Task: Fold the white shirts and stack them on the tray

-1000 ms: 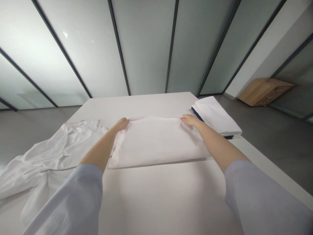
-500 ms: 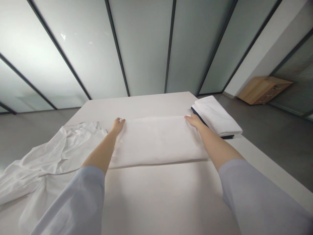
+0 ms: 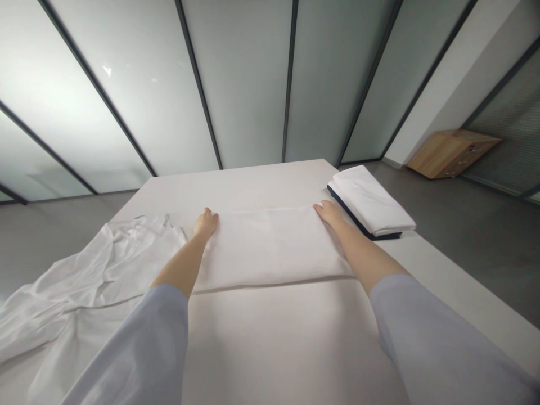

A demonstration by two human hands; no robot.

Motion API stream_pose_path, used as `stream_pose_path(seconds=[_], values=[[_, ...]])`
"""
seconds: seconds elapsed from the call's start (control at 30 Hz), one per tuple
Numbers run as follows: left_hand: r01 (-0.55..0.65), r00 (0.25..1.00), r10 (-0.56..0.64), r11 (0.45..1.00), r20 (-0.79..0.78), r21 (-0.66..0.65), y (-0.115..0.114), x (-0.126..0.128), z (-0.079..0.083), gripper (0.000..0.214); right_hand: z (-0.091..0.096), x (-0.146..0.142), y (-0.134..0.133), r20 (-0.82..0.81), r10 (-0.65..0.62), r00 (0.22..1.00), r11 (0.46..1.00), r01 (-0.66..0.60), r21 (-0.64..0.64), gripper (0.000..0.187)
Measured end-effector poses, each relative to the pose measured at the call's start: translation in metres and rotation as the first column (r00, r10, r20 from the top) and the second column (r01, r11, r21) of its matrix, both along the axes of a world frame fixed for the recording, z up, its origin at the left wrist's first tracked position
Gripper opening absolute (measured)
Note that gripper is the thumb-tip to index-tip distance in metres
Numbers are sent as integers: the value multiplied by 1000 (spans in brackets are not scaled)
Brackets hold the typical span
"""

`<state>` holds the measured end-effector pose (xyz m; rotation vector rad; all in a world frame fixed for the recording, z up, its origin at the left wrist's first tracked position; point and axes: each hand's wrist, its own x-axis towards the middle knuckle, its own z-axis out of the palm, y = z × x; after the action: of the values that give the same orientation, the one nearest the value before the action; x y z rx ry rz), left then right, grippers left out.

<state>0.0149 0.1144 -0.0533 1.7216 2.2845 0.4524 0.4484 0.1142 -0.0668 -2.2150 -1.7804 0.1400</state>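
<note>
A folded white cloth (image 3: 272,247) lies flat as a wide rectangle on the table before me. My left hand (image 3: 206,223) is closed at its far left corner, the fingers curled around the edge. At the far right corner my right hand (image 3: 329,212) pinches the edge between thumb and fingers. The fingertips beneath the cloth are hidden. Left of my left forearm, a rumpled white garment (image 3: 126,253) is spread out, partly covered by my sleeve.
A neat stack of folded white cloth (image 3: 371,199) over dark cloth (image 3: 387,236) sits at the right edge of the white table (image 3: 274,343). Frosted glass panels (image 3: 240,84) stand behind. A wooden cabinet (image 3: 447,153) is on the floor at the right.
Both hands have come slightly nearer to each other and towards me. The far edge of the cloth has shifted a little towards me, and my left hand's fingers have changed position at the corner.
</note>
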Motion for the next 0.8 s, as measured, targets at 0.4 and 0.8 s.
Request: stream_pose_path(seconds=[0.4, 0.8], values=[[395, 903, -397, 918, -167, -47, -33, 110, 24, 58, 38, -81, -14, 60, 285, 957, 958, -286, 18, 38], [306, 923, -309, 951, -229, -50, -48, 141, -30, 79, -10, -144, -43, 43, 324, 945, 926, -308, -219, 61]])
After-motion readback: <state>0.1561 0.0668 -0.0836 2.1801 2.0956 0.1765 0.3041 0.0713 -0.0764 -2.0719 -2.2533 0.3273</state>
